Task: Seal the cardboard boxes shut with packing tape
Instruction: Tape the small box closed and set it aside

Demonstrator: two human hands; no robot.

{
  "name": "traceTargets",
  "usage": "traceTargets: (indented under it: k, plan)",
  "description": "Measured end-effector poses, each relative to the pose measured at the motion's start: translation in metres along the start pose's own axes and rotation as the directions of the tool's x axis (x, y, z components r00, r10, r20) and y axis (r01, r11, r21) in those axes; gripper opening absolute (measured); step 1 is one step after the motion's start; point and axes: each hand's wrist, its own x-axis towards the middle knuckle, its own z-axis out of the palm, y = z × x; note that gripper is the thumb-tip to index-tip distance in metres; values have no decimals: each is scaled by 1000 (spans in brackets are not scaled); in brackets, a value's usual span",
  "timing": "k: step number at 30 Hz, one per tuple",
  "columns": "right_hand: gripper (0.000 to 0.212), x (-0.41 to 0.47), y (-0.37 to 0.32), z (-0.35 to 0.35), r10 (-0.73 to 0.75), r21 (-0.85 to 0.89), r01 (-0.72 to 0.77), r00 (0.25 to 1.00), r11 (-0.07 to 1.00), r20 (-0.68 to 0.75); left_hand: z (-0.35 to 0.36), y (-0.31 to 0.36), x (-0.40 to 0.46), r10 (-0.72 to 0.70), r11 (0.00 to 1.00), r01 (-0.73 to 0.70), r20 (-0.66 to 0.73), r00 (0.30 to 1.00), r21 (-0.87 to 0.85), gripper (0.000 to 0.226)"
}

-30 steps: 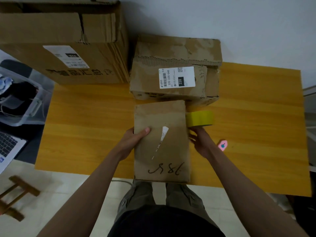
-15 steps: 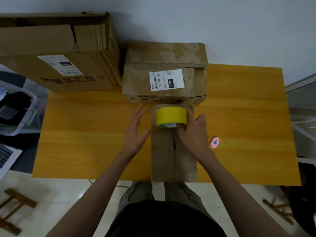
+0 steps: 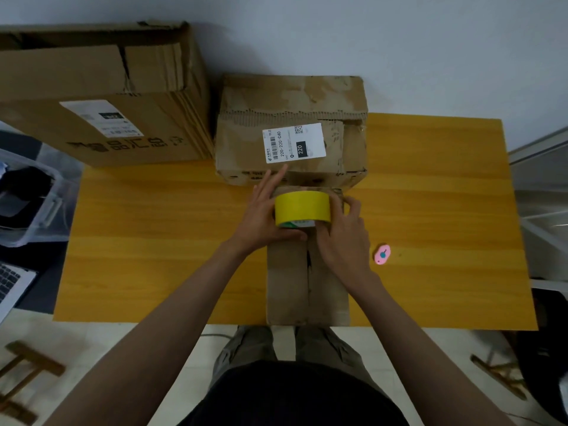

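The left hand [image 3: 261, 215] cups the left side of the yellow tape roll [image 3: 302, 208], its fingers [image 3: 270, 182] nearly straight and pointing away, thumb hooked under the roll's near edge; the right hand [image 3: 345, 232] holds the roll's right side, fingers curled round it. The roll sits over the far end of the small cardboard box [image 3: 307, 272] on the bench [image 3: 153, 241]; that end is hidden, and whether any tape is stuck down cannot be told; both forearms reach in from below, converging.
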Motion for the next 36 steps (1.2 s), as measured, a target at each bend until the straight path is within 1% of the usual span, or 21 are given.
traceTargets:
  k: [2,5,7,8,10,11,12,14,16,19,24,27,28,29,30,31,32,33,34,36]
  plan:
    - [58,-1,0,0,-60,15,61,997,998,-50,-1,0,0,0,1000,0,4,1000,9,83]
    - [57,0,-4,-3,-162,127,178,979,976,-123,0,-2,0,-15,999,14,20,1000,50,90]
    - [50,2,0,-10,-183,221,231,959,947,-217,0,-2,0,-41,996,38,32,999,82,92]
    - [48,3,7,-17,-184,236,254,942,938,-280,-1,-2,1,-55,995,51,38,998,91,93]
    - [49,6,32,-38,-178,220,275,908,936,-378,-2,-1,1,-76,993,70,56,996,90,94]
    - [51,8,45,-49,-178,201,276,899,940,-400,-2,0,1,-80,994,75,62,995,85,95]
    - [53,9,57,-58,-184,183,274,900,944,-396,-2,0,2,-85,994,80,66,994,77,96]
    - [52,10,73,-63,-200,155,266,917,952,-344,-2,0,2,-87,994,82,68,994,66,97]
    - [46,12,81,-58,-221,140,277,922,951,-318,-2,0,2,-75,995,71,65,995,63,97]
    - [47,20,94,-44,-245,134,295,921,946,-303,-2,0,1,-67,997,63,68,995,51,98]
    - [42,29,118,-13,-186,171,239,942,956,-280,-2,-2,2,-50,997,47,69,996,54,99]
    - [34,34,127,2,-138,251,209,952,945,-272,-3,-1,1,-44,997,38,91,995,61,97]
    - [31,35,129,5,-124,276,199,956,941,-265,-4,0,1,-36,994,25,100,994,106,97]
    - [30,36,131,6,-117,292,192,960,937,-255,-5,1,2,-17,978,-4,101,995,207,96]
    - [30,36,133,7,-114,302,188,963,935,-246,-4,4,1,8,931,-43,98,995,361,94]
    - [29,36,134,7,-115,309,188,964,932,-239,0,8,0,24,851,-71,96,995,520,94]
    - [28,35,135,7,-115,315,187,965,931,-234,5,15,-4,14,771,-72,96,995,633,94]
    - [27,35,136,7,-115,321,187,967,929,-229,14,24,-10,-21,729,-52,98,995,682,97]
    - [27,34,136,8,-115,327,186,968,926,-225,26,34,-17,-70,730,-18,101,992,683,101]
    - [30,32,133,11,-115,331,187,967,925,-225,52,56,-30,-150,769,33,129,980,639,109]
